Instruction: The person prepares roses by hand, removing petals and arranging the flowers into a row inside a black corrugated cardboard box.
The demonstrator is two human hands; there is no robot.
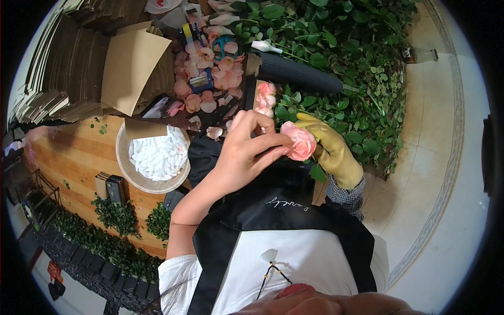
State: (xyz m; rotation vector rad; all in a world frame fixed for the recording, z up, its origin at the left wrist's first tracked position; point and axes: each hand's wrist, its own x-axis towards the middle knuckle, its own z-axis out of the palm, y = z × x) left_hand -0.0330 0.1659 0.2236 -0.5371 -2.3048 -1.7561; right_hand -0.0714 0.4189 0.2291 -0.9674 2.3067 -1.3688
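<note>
A pink rose (301,143) is between my two hands, in front of my black apron. My bare left hand (245,149) pinches at the left edge of its bloom with thumb and forefinger. On the other side, my right hand (336,153) wears a yellow rubber glove and is closed around the rose just below the head; the stem is mostly hidden. A few green leaves (317,173) hang under that glove. Beyond my left hand, several pink roses (266,94) lie in a row at a cardboard piece. Loose pink petals (227,80) cover the work surface behind it.
At left stand stacked cardboard sheets (68,68) and a bowl (124,168) of white foam sleeves. Teal-handled scissors (226,46) and tape lie among petals. A dark ribbed roll (299,72) borders a large heap of leafy rose stems (362,94). A phone (156,106) rests by the cardboard.
</note>
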